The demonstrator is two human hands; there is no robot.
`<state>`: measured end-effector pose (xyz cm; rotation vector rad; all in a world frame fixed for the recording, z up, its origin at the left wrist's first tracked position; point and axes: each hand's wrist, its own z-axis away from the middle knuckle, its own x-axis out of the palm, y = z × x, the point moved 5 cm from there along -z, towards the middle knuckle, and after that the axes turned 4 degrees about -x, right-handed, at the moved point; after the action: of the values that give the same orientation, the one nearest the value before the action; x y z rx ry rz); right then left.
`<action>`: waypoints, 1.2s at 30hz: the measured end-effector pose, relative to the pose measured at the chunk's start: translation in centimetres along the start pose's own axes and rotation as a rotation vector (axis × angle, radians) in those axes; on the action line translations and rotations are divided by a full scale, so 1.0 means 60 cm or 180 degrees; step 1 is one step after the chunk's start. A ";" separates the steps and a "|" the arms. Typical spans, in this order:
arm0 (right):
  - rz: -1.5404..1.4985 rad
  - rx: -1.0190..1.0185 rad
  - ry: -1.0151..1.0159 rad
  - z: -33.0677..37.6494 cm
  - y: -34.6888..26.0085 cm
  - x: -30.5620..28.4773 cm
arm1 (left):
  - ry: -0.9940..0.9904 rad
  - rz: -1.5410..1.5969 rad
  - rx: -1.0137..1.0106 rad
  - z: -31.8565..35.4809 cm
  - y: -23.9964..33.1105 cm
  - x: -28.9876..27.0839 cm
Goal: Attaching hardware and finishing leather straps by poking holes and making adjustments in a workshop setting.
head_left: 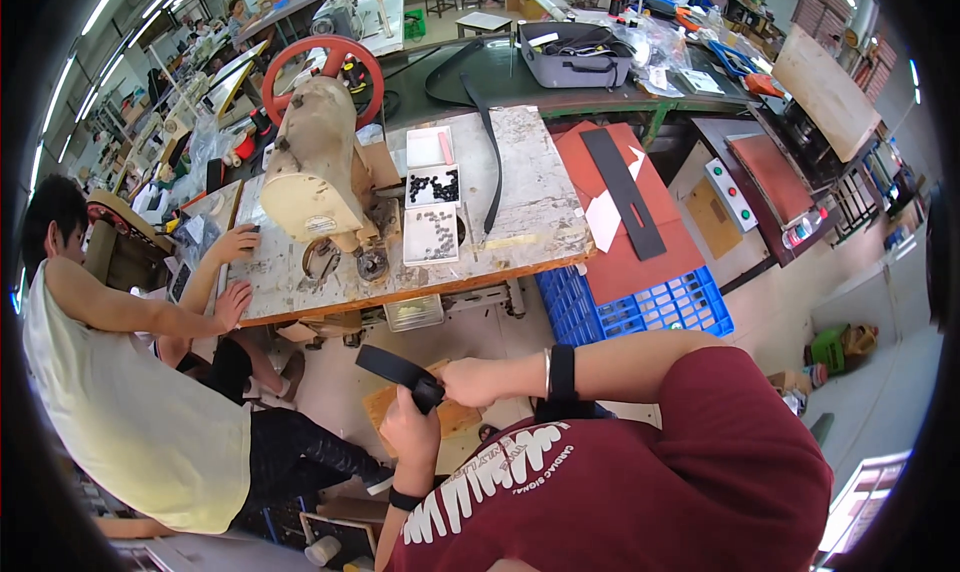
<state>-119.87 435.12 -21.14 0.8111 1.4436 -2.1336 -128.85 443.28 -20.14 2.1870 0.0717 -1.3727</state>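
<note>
A black strap (388, 365), bent into a loop, is held in front of my chest, apart from the workbench. My left hand (411, 429) grips it from below, and my right hand (472, 382) closes on it from the right. Whether it has a buckle or holes is too small to tell. Ahead on the worn workbench (540, 182) stands a cream press machine (315, 162) with a red handwheel (270, 84). Beside it are white trays (408, 252) with small black and metal pieces. Another long black strap (487, 142) lies across the bench.
A co-worker (130, 372) leans on the bench at my left. Right of the bench, a blue crate (680, 310) carries red sheets (600, 272) and a flat black strip (625, 197). A grey bag (575, 67) sits on the green table behind. A machine with a button panel (730, 197) stands farther right.
</note>
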 end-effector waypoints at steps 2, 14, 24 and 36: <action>-0.4036 0.1374 -0.0780 0.017 0.028 0.036 | -0.0206 -0.0074 -0.0148 -0.004 -0.006 0.008; -0.1379 0.0270 0.1197 0.105 0.024 -0.113 | -0.2461 0.2995 -0.1579 -0.052 0.013 0.016; -0.2330 0.0477 0.1712 0.190 -0.018 -0.325 | -0.3282 0.3788 -0.1293 -0.095 0.075 0.010; -0.1106 -0.2287 0.3806 0.135 0.006 -0.880 | -0.4895 0.4223 -0.1676 -0.047 0.087 0.069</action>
<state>-82.77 429.09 16.81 1.6953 2.8240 -0.9830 -122.91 439.23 -20.53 0.0823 -1.1465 -1.4186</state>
